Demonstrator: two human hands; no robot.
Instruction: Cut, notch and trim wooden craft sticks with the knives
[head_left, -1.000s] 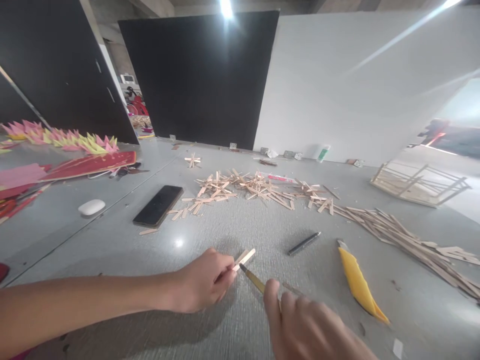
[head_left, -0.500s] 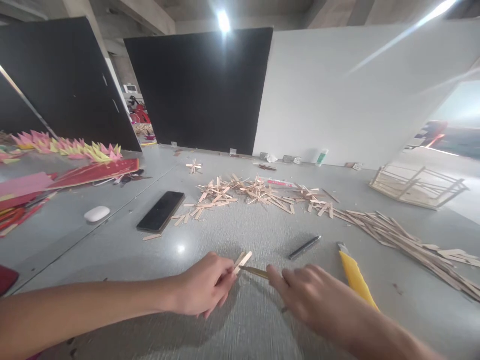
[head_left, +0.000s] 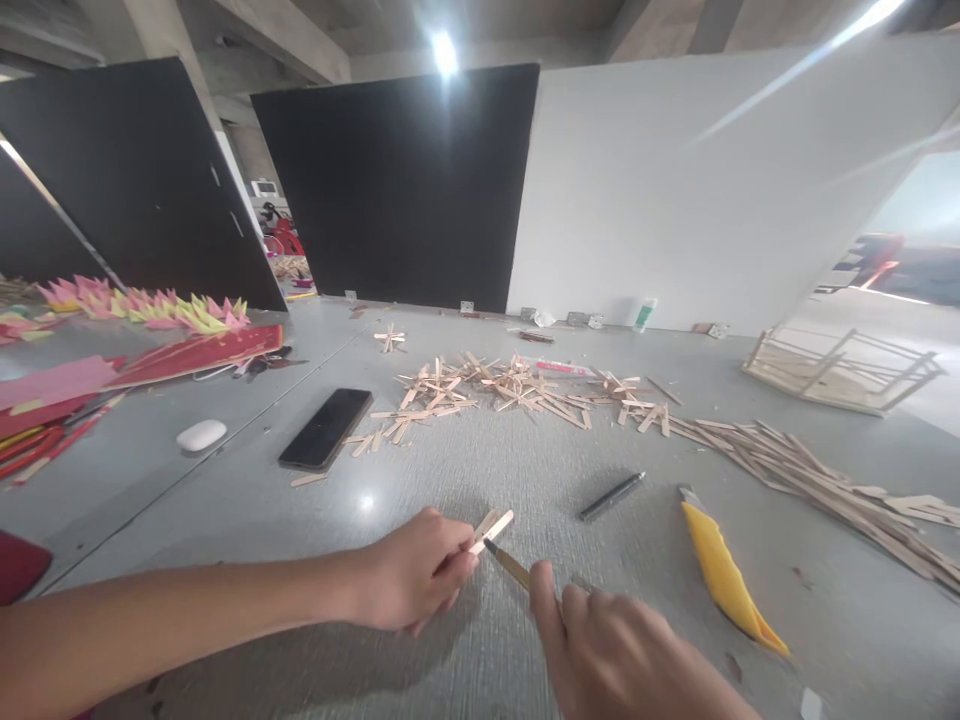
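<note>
My left hand (head_left: 416, 572) is closed round a few short wooden sticks (head_left: 501, 526), whose rounded ends stick out to the right of the fingers. In my right hand (head_left: 600, 650) is a thin brownish knife-like tool (head_left: 511, 567), its dark tip pointing up and left at the sticks. Whether the tip touches them is not clear. A black pen (head_left: 612, 496) lies beyond my right hand, and a yellow-wrapped blade (head_left: 724, 580) lies to its right.
Across the grey table (head_left: 450, 470) lie a phone (head_left: 326, 430), a white case (head_left: 201, 435), a heap of short sticks (head_left: 517, 382) and long strips (head_left: 817, 485). A stick frame (head_left: 840, 375) stands at the right; folded paper (head_left: 150, 307) is at the left.
My right hand has moved down and slightly left, tilting the tool more steeply. My left hand and the sticks have shifted slightly right. More of the yellow-wrapped blade shows.
</note>
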